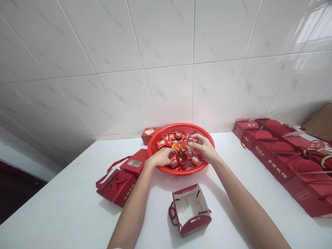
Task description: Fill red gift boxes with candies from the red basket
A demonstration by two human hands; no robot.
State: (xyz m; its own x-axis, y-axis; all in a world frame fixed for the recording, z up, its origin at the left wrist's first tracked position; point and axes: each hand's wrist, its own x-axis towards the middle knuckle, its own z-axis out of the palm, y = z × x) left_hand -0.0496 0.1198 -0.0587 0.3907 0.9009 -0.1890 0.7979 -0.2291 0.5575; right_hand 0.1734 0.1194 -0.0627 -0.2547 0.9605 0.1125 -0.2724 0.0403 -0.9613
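Note:
A red plastic basket [181, 172] holds many wrapped candies [178, 147] in red, gold and clear wrappers. Over its left part, my left hand [162, 157] reaches in, fingers curled around a small red wrapped candy among the others. My right hand [203, 148] is above the right part, with thumb and fingers pinching a clear-and-red candy packet. Between my forearms, in front of the basket, a dark red gift box [195, 226] stands open, its pale inside facing up and a cord handle at its side.
Two closed red gift boxes, one with a ribbon handle [116, 188] and one with a window [135, 164], stand left of the basket. Behind it is a small red box [149, 135] near the tiled wall [168, 93]. Rows of red boxes [277, 155] line the right, beside brown cardboard [320, 121].

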